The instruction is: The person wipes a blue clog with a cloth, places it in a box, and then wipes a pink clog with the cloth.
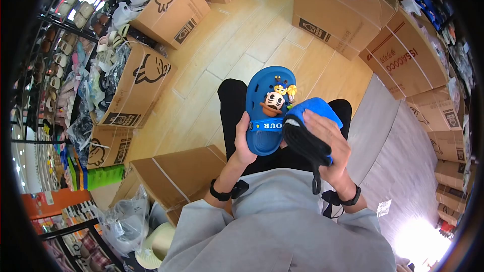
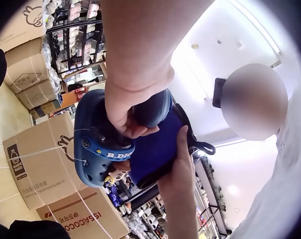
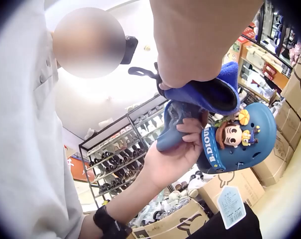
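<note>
A blue clog [image 1: 262, 143] with a lettered heel strap rests in my left hand [image 1: 244, 146], toe pointing away from me. My left fingers curl around its heel end, as the right wrist view shows. Cartoon charms [image 1: 274, 103], including a face with a brown hat, decorate the upper. A pale paper tag [image 3: 231, 208] hangs below the clog. My right hand [image 1: 330, 143] grips a blue fabric pouch [image 1: 322, 108] with black edging and a black loop. The pouch sits right at the clog's side and overlaps its strap in the head view.
Large cardboard boxes [image 1: 348, 12] stand ahead on the tiled floor, with an open box [image 1: 136, 80] of bagged shoes at left. Another box [image 1: 176, 176] is close by my left arm. Shoe racks [image 1: 55, 55] line the left side. Grey cloth-like covering [image 1: 388, 156] spreads at right.
</note>
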The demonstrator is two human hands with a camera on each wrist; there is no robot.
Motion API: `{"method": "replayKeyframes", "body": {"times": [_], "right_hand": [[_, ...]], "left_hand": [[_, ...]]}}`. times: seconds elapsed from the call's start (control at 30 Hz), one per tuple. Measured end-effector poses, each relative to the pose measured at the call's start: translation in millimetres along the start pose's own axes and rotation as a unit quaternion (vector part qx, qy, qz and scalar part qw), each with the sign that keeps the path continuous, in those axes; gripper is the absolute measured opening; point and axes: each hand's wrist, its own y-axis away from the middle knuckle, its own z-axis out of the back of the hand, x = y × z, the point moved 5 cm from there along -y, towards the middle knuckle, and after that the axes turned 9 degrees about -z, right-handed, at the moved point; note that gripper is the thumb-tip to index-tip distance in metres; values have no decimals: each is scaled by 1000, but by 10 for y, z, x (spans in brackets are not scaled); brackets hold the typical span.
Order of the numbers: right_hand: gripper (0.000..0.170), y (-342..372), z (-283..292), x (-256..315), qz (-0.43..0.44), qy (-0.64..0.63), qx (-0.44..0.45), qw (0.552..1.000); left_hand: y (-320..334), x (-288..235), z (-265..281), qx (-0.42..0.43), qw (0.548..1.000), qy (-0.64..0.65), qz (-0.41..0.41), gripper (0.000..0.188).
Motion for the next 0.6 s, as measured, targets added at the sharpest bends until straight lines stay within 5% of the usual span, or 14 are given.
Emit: {"method": "replayKeyframes", "body": {"times": [0.23,0.27,0.37,0.4,0.5,0.6], "right_hand": [[48,-11,107,90,32,4,-34,999],[49,-26,137,88,15,-5,-37,999],[42,-80,188,91,-93,-18,-28,995],[41,-84,188,125,-94,-20,-31,995],[54,-35,154,295,-2,70,-72,995],[39,33,77,506,115,158,-64,979]], "left_hand": [[21,-63,-20,14,998,-57,-29,68],[2,-101,-160,96,995,28,-14,71],[-15,-123,-222,85,995,-48,-34,72],[-31,-156,-274,156,987,-27,-31,73],[62,-205,-343,80,992,-83,-47,69],[115,-218,-396,34,978,-170,-115,65]]}}
